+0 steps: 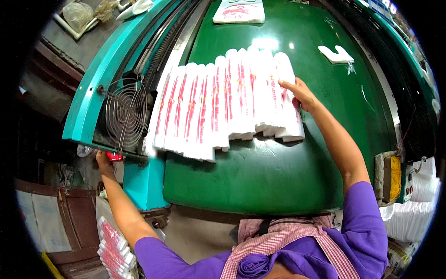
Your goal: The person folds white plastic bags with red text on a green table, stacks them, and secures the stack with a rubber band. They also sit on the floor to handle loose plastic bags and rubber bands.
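**Right hand on the bag row, left hand down at the fan**

Right hand (301, 93) is out over the green table (269, 181), fingers spread flat and pressing the far right end of the overlapping row of white plastic bags with red print (223, 104); nothing is pinched, just an open palm on top. The rest of the row fans away to that hand's left. Left hand (103, 160) is low at the teal machine's edge, fingers at a small red part (114, 157) just beneath the wire fan guard (124, 114); whether it grips it, I cannot tell.
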Available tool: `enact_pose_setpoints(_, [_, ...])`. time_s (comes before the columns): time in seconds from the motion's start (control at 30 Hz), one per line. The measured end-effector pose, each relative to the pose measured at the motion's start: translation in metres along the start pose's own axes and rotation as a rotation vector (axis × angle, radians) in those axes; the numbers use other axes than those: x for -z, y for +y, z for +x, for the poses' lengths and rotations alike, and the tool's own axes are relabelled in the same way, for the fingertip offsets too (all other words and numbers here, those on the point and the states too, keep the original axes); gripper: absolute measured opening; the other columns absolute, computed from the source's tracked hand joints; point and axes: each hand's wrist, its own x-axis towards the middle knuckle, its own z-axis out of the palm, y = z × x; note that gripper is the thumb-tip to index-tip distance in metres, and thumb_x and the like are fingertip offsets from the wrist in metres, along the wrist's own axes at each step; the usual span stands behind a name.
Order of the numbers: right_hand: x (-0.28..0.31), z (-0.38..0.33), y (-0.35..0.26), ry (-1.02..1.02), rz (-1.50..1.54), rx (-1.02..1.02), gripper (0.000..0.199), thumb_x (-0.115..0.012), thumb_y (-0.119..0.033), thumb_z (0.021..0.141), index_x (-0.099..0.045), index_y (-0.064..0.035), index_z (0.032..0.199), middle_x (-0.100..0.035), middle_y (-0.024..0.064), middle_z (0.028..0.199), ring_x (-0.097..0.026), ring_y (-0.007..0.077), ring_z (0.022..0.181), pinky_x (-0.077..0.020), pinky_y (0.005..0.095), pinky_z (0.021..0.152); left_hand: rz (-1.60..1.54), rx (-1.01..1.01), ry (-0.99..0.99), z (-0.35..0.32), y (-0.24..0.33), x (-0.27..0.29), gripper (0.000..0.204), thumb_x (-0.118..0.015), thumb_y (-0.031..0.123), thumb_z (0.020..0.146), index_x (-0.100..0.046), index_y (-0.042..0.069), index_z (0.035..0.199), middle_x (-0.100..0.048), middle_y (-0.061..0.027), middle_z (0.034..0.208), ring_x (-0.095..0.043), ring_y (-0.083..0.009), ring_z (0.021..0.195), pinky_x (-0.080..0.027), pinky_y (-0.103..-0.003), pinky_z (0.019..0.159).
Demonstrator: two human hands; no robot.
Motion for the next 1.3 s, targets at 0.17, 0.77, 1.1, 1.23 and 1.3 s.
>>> enact_pose_setpoints(0.17, [-0.004, 0.07, 0.0, 0.217, -0.515, 0.229, 0.114, -0.072, -0.065, 0.059, -0.027, 0.0104, 0.132, -0.054, 0.0307, 0.115, -0.061, 0.0343, 0.101, -0.0481, 0.0396, 0.088, 0.084, 0.143, 0.292, 0.008, 0.017, -0.052, 0.041, -0.047, 0.034, 0.093, -0.052, 0.004, 0.12, -0.057, -0.0122, 0.111, -0.054, -0.0267, 0.101, -0.043, -0.044, 0.084])
enact_pose_setpoints(0.77, [-0.042, 0.053, 0.019, 0.199, -0.646, 0.216, 0.119, -0.075, -0.05, 0.062, -0.006, 0.0048, 0.141, -0.046, 0.0345, 0.12, -0.053, 0.044, 0.108, -0.0443, 0.0428, 0.092, 0.691, -0.878, 0.24, -0.196, 0.079, -0.194, 0.026, -0.053, 0.012, 0.09, -0.058, 0.001, 0.113, -0.044, -0.0162, 0.129, -0.046, -0.0272, 0.114, -0.042, -0.038, 0.09])
enact_pose_setpoints(1.1, [-0.034, 0.053, 0.029, 0.3, -0.634, 0.26, 0.117, -0.075, -0.05, 0.062, -0.01, 0.0056, 0.142, -0.048, 0.0321, 0.122, -0.054, 0.0406, 0.108, -0.0445, 0.0411, 0.092, 0.698, -0.934, -0.146, -0.287, 0.061, -0.312, 0.026, -0.058, 0.004, 0.081, -0.061, 0.001, 0.106, -0.054, -0.0142, 0.119, -0.05, -0.0295, 0.111, -0.038, -0.039, 0.095])
enact_pose_setpoints(1.23, [-0.039, 0.061, 0.031, 0.26, -0.591, 0.285, 0.111, -0.077, -0.047, 0.062, -0.016, 0.0055, 0.139, -0.048, 0.0313, 0.121, -0.054, 0.0397, 0.109, -0.0431, 0.0409, 0.093, 0.671, -0.754, -0.419, -0.243, 0.054, -0.385, 0.044, -0.058, 0.019, 0.085, -0.051, -0.008, 0.119, -0.049, -0.0248, 0.125, -0.046, -0.0384, 0.116, -0.038, -0.042, 0.098])
enact_pose_setpoints(1.3, [-0.044, 0.055, 0.023, 0.275, -0.57, 0.276, 0.102, -0.079, -0.043, 0.062, -0.026, 0.0043, 0.134, -0.05, 0.03, 0.121, -0.053, 0.0379, 0.111, -0.0407, 0.0405, 0.096, 1.072, -0.716, -0.394, -0.214, 0.037, -0.418, 0.073, -0.063, 0.043, 0.08, -0.041, -0.009, 0.127, -0.04, -0.0306, 0.131, -0.039, -0.0412, 0.122, -0.036, -0.044, 0.1])
